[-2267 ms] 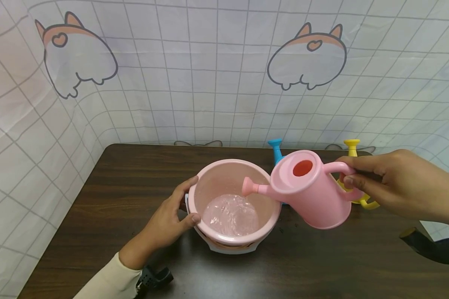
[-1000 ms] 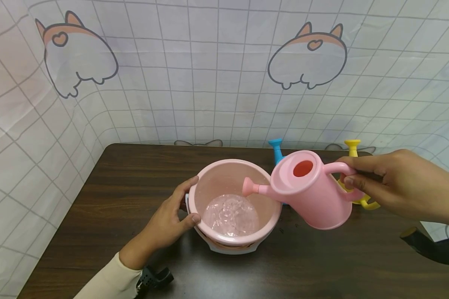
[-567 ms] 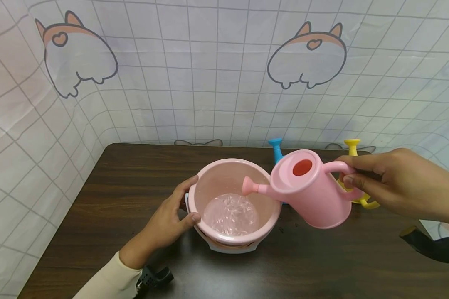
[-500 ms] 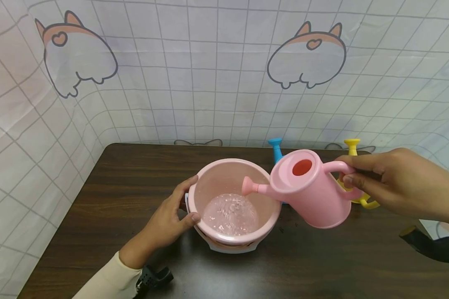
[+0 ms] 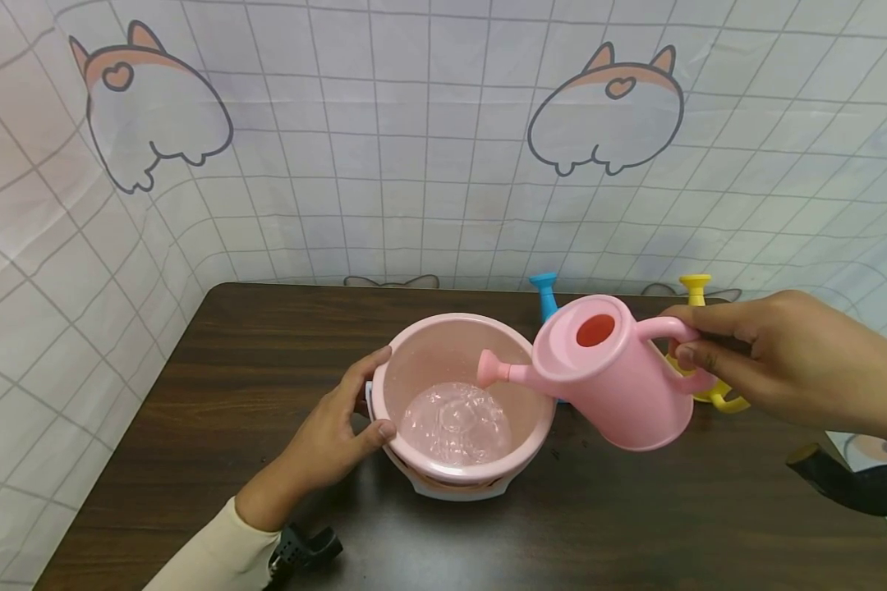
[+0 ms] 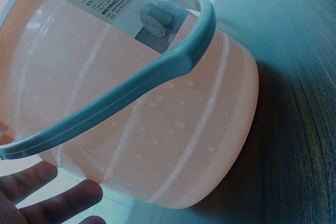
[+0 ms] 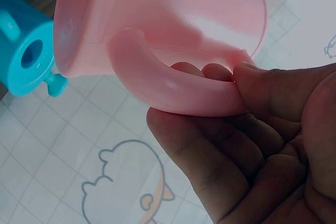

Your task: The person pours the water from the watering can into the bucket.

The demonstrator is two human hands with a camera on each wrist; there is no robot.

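Fingers of the right hand (image 5: 776, 361) clamped on the looped handle (image 7: 178, 93) of a pink watering can (image 5: 624, 394); in the right wrist view, two fingertips show through the loop. Fingers of the left hand (image 5: 328, 431) spread, thumb and index finger wide apart, both tips touching the rim of a pale pink bucket (image 5: 432, 349). The pink can is held to the right of the bucket, tilted, its spout (image 5: 495, 369) over the bucket's opening; whether can and rim touch cannot be told. Rippled water (image 5: 454, 423) covers the bucket's floor. The bucket stands on a dark table (image 5: 288, 336). Farther back are a blue watering can (image 5: 544, 300), mostly hidden by the pink can, and a yellow watering can (image 5: 697, 297), partly covered by the right hand. Behind hangs a white gridded cloth (image 5: 325, 148) printed with cartoon animals. The left wrist view alone shows the printed label (image 6: 126, 11) on the bucket's outer wall, with a bail (image 6: 131, 90) slanting across; the right wrist view alone shows the blue can's round filling hole
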